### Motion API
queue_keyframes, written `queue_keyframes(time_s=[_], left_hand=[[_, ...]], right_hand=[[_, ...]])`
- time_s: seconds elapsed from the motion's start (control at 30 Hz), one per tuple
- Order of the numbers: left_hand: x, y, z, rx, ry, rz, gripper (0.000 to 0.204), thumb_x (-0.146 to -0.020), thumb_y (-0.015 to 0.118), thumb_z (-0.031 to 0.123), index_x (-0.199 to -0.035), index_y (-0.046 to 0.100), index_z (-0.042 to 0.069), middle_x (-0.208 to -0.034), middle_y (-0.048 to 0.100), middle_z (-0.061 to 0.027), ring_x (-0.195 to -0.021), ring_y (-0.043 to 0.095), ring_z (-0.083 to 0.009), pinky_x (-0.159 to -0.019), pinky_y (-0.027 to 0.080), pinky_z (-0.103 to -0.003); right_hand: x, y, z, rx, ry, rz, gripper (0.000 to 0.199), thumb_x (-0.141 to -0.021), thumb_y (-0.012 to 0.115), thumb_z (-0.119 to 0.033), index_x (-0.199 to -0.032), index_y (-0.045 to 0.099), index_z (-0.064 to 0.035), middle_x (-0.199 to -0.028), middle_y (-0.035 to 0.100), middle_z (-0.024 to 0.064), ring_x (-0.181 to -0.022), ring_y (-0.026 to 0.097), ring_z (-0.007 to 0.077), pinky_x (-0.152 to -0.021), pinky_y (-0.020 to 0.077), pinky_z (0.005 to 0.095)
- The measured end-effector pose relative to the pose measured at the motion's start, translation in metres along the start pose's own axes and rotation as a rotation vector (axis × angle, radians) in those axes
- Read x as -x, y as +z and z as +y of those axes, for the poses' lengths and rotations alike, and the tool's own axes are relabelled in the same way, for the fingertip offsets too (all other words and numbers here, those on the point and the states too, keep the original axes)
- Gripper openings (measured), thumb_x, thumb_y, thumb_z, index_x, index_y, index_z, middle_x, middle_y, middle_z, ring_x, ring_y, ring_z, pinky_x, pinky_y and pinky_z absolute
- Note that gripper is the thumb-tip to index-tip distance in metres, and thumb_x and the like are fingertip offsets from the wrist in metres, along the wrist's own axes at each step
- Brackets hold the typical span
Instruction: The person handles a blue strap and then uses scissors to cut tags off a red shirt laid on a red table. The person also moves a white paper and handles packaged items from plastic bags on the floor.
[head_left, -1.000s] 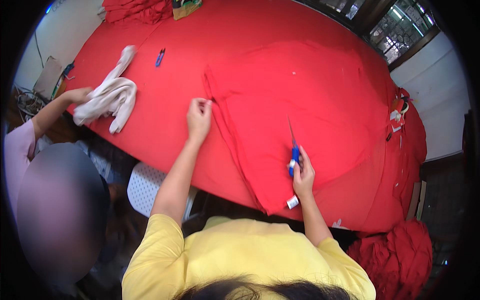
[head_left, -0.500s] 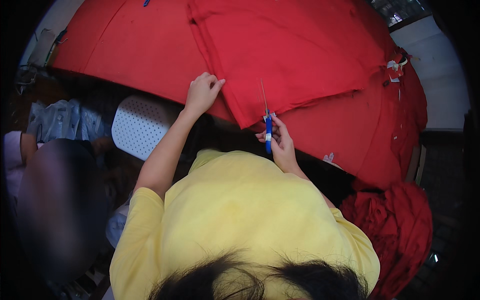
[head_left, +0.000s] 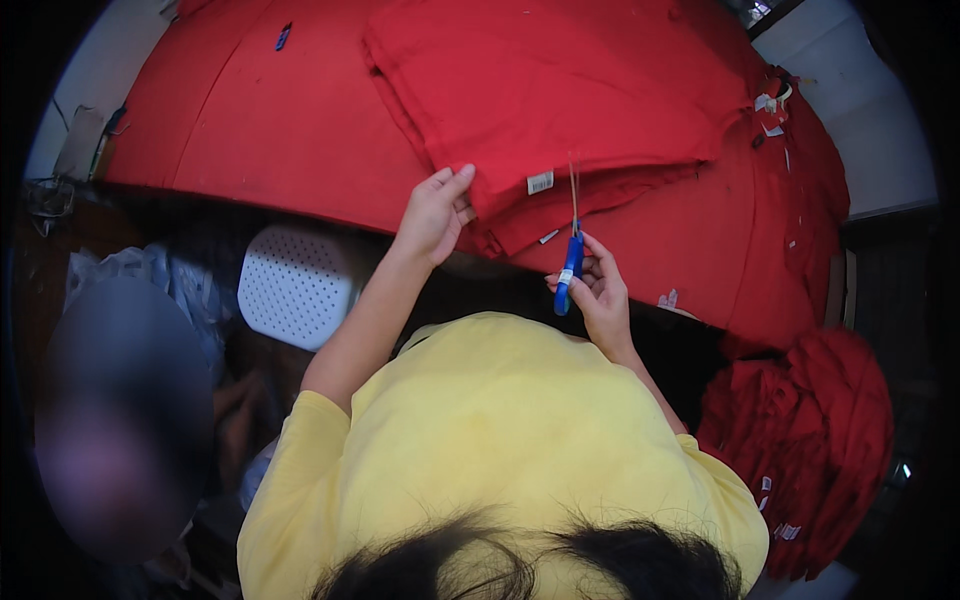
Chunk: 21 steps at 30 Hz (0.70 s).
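Observation:
My left hand (head_left: 440, 215) pinches the near left edge of a red garment or folded red cloth (head_left: 560, 90) between thumb and fingers. A small white printed label (head_left: 540, 183) shows near the cloth's front edge, to the right of that hand. In my right hand (head_left: 603, 295) is a pair of scissors with blue handles (head_left: 567, 278), gripped below the cloth's front edge. Their long thin blades point away from me, over the red cloth and beside the label. A second small pale tag (head_left: 548, 237) lies lower, near the table edge.
A red-covered table (head_left: 270, 130) spreads ahead, with a small blue tool (head_left: 284, 37) at far left. Paper scraps and tape (head_left: 773, 110) lie at right. A red cloth heap (head_left: 800, 430) is at lower right. A white perforated stool (head_left: 295, 285) and a person (head_left: 120, 420) are at left.
My left hand has moved right and nearer and now holds the cloth edge. The cloth's front edge has shifted, exposing the label. The scissors have moved right with my right hand.

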<state>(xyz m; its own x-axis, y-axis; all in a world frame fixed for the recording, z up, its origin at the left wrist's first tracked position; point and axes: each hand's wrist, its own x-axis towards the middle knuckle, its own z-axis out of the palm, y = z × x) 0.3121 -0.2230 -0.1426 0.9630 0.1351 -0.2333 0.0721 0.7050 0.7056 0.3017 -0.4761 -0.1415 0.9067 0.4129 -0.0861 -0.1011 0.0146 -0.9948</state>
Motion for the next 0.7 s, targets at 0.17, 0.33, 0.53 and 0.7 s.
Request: queue_keyframes(time_s=[0.17, 0.33, 0.53, 0.7], left_hand=[[-0.008, -0.003, 0.017, 0.130, -0.092, 0.079, 0.029, -0.096, 0.050, 0.024, -0.116, 0.054, 0.004, -0.117, 0.061, -0.0100, -0.110, 0.057, -0.0204, -0.093, 0.047, -0.036], [-0.011, -0.007, 0.016, 0.146, -0.113, 0.031, 0.029, -0.095, 0.051, 0.021, -0.118, 0.054, 0.004, -0.117, 0.060, -0.0094, -0.109, 0.057, -0.0194, -0.093, 0.046, -0.035], [-0.006, -0.010, 0.013, 0.014, -0.067, -0.016, 0.026, -0.089, 0.054, 0.006, -0.115, 0.055, 0.005, -0.106, 0.062, -0.0052, -0.098, 0.059, -0.0144, -0.088, 0.047, -0.031], [0.003, -0.001, 0.010, -0.006, -0.036, 0.033, 0.029, -0.086, 0.057, 0.000, -0.114, 0.055, 0.005, -0.104, 0.062, -0.0042, -0.095, 0.060, -0.0124, -0.082, 0.049, -0.027]], right_hand=[[0.005, 0.013, -0.001, 0.073, 0.056, -0.049, 0.056, -0.085, 0.060, -0.001, -0.137, 0.039, -0.0003, -0.095, 0.059, 0.0078, -0.084, 0.060, 0.0126, -0.081, 0.0477, 0.0280], [0.008, 0.009, 0.016, 0.430, -0.074, -0.103, 0.061, -0.084, 0.063, -0.010, -0.139, 0.037, -0.0018, -0.094, 0.060, 0.0108, -0.082, 0.062, 0.0167, -0.075, 0.0485, 0.0300], [0.000, 0.023, -0.007, 0.709, -0.231, -0.194, 0.060, -0.086, 0.060, -0.011, -0.140, 0.035, -0.0024, -0.091, 0.055, 0.0148, -0.081, 0.059, 0.0275, -0.071, 0.0475, 0.0353], [-0.008, 0.028, -0.005, 0.820, -0.355, -0.109, 0.059, -0.085, 0.061, -0.004, -0.139, 0.037, -0.0019, -0.086, 0.054, 0.0161, -0.073, 0.058, 0.0286, -0.067, 0.0471, 0.0340]])
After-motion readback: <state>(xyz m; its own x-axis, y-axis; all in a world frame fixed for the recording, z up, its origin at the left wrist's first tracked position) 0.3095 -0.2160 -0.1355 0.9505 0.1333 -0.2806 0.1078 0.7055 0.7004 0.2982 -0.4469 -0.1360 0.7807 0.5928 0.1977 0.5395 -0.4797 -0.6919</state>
